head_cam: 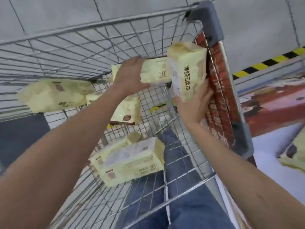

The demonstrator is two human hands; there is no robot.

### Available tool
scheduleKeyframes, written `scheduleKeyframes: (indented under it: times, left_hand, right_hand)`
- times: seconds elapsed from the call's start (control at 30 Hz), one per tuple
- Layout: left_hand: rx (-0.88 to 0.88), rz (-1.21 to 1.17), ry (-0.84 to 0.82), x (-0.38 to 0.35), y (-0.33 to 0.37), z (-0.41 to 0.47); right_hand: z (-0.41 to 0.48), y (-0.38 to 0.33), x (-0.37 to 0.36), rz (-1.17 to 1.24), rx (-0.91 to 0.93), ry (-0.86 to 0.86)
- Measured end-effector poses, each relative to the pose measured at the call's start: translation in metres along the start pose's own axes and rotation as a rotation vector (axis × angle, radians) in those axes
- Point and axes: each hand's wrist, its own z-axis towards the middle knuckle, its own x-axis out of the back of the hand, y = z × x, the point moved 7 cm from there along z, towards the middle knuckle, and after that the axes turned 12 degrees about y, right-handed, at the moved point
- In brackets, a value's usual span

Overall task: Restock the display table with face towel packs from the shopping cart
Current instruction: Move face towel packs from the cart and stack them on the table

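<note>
A wire shopping cart [82, 28] fills the view, with several pale yellow face towel packs in it. My right hand [194, 106] grips one pack [188, 70] from below and holds it upright near the cart's handle end. My left hand [130, 76] is wrapped around a second pack [155, 70] lying flat deeper in the cart. More packs rest in the basket: one at the left [54, 95], one standing in the middle [128, 111], and a large one near me [130, 161].
The grey and red cart handle [217, 66] runs along the right. At the far right is the white display table [270, 146], with a yellow pack [295, 156] on its edge. Black and yellow hazard tape [270, 61] marks the floor. My jeans [179, 195] show through the wire.
</note>
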Motion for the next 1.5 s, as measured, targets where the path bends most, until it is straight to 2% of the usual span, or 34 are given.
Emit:
scheduleKeyframes:
  times: [0.13,0.37,0.5,0.7,0.9,1.13,1.33,1.5]
  left_hand:
    - [-0.030,0.090,-0.016,-0.028,-0.004,0.016]
    - [-0.044,0.239,0.158,-0.037,-0.001,0.027]
    - [-0.019,0.229,0.216,-0.035,-0.003,0.029]
    - [0.205,0.091,0.351,-0.009,-0.032,-0.006]
    - [0.266,-0.053,0.455,0.038,-0.034,-0.059]
    - [0.371,-0.202,0.578,0.092,-0.017,-0.142]
    - [0.529,-0.411,0.663,0.124,-0.014,-0.219]
    - [0.455,-0.680,0.691,0.154,0.002,-0.259]
  right_hand:
    - [0.001,0.003,-0.010,-0.008,-0.028,0.123]
    - [0.007,0.011,-0.022,0.018,-0.080,0.203]
    - [0.008,0.011,-0.018,0.055,-0.092,0.214]
    - [0.006,0.002,-0.009,0.100,-0.115,0.061]
    - [-0.009,-0.004,0.020,0.261,-0.178,-0.139]
    - [-0.038,-0.016,0.070,0.461,-0.291,-0.292]
    - [-0.077,-0.030,0.126,0.586,-0.282,-0.312]
    - [-0.124,-0.034,0.179,0.726,-0.233,-0.234]
